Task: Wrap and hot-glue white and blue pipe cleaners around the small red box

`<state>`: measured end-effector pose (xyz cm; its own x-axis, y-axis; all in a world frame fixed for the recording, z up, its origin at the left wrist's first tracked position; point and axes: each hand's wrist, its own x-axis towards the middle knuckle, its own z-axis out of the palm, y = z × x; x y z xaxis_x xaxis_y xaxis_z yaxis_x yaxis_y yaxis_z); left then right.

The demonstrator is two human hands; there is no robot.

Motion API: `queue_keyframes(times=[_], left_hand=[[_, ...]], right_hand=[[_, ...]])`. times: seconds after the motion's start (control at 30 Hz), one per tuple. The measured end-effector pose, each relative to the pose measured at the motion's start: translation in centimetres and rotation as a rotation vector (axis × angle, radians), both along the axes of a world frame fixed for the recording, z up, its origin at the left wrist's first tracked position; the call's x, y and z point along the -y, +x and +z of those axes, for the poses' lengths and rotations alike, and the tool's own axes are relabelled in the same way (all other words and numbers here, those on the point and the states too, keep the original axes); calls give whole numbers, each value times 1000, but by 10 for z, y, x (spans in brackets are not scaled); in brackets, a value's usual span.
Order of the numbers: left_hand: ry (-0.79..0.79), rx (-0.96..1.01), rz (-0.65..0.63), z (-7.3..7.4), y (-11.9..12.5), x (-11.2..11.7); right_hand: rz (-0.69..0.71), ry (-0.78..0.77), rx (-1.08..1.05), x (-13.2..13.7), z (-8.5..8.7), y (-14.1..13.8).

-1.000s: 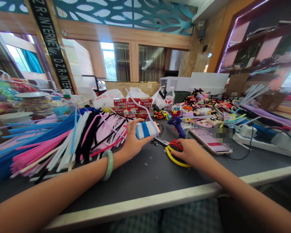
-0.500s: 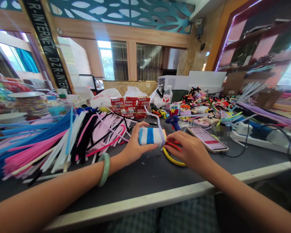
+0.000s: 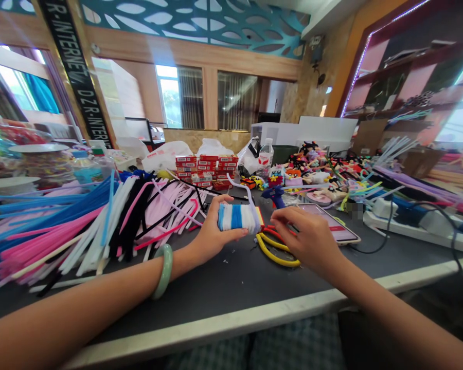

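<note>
My left hand grips a small box wound with white and blue pipe cleaners, thumb below and fingers behind. A lavender pipe cleaner wraps the box's right end, and its loose tip sticks up and back. A bit of yellow and red box edge shows there. To the right, apart from the box, is my right hand. Its thumb and fingertips are pinched together; whether anything is between them I cannot make out. Beneath it lies a tool with yellow and red handles, its head hidden.
Bundles of pipe cleaners spread across the left side. Stacked red boxes and a blue glue gun sit behind my hands. At right are a phone, a white power strip with cables, and several small dolls.
My right hand has drawn away from the box's right end, and a gap shows between them. More of the yellow handles is visible. The left hand keeps its hold.
</note>
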<state>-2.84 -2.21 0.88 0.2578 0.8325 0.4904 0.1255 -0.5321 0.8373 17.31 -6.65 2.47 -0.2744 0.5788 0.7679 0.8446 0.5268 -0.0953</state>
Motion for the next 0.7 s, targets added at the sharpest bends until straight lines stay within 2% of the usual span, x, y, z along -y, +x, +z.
queue_keyframes(times=[0.17, 0.27, 0.43, 0.6, 0.7], left_hand=[[-94, 130, -26, 2, 2, 1], [-96, 148, -15, 2, 2, 1], [-113, 136, -20, 3, 2, 2], [-115, 102, -15, 5, 3, 4], [-135, 98, -19, 4, 2, 3]], right_hand=[[-103, -217, 25, -4, 4, 2], [-104, -376, 92, -6, 6, 0], [-46, -632, -129, -8, 7, 1], [-56, -511, -146, -9, 7, 5], [-12, -566, -237, -9, 8, 6]])
